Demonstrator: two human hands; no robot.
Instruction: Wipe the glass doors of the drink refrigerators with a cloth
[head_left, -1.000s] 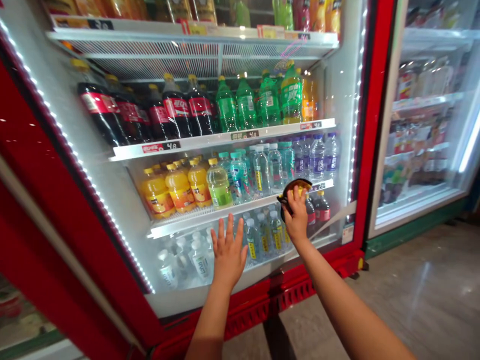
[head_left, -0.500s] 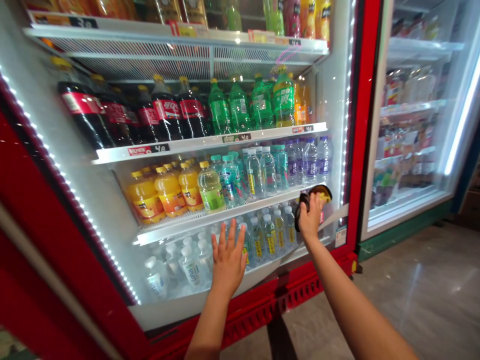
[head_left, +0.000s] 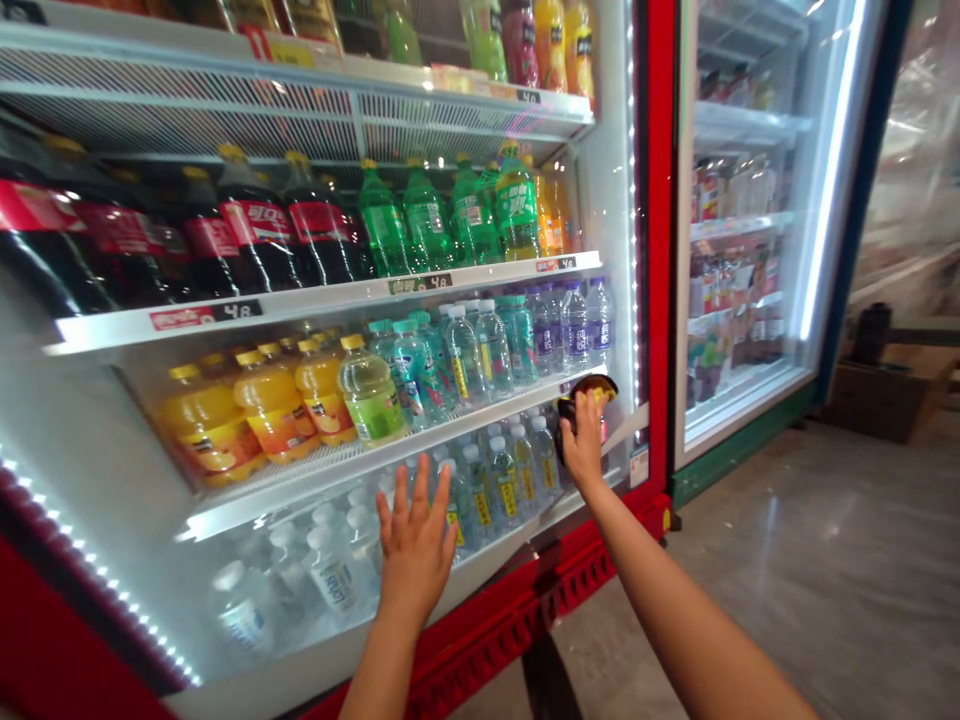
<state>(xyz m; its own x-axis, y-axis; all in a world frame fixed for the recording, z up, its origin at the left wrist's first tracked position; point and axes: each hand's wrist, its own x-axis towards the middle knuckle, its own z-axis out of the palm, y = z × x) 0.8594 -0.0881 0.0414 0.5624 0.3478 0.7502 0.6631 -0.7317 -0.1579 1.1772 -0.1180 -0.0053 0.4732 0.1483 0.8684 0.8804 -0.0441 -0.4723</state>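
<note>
My left hand (head_left: pixel 416 545) is open, fingers spread and pointing up, in front of the lower shelves of a lit drinks cooler. Whether its palm touches glass there, I cannot tell. My right hand (head_left: pixel 585 440) is closed around a black-and-yellow object (head_left: pixel 604 384) with rounded dark discs, at the cooler's lower right; its exact kind is unclear, and my fingers cover part of it. Behind my left hand stand clear water bottles (head_left: pixel 504 472) with yellow labels. White-capped bottles (head_left: pixel 330 570) are to its left. Orange juice bottles (head_left: pixel 274 410) stand one shelf higher.
Cola bottles (head_left: pixel 259 225) and green soda bottles (head_left: pixel 427 220) fill a higher shelf. A red frame (head_left: pixel 661 250) edges the cooler on the right. Beyond it stand a second cooler (head_left: pixel 750 420) and a cardboard box (head_left: pixel 874 395) on the shiny floor (head_left: pixel 795 540).
The view has shifted right and closer, so the shelves and both hands sit further left. The box beyond the second cooler has come into view. My hands keep the same poses.
</note>
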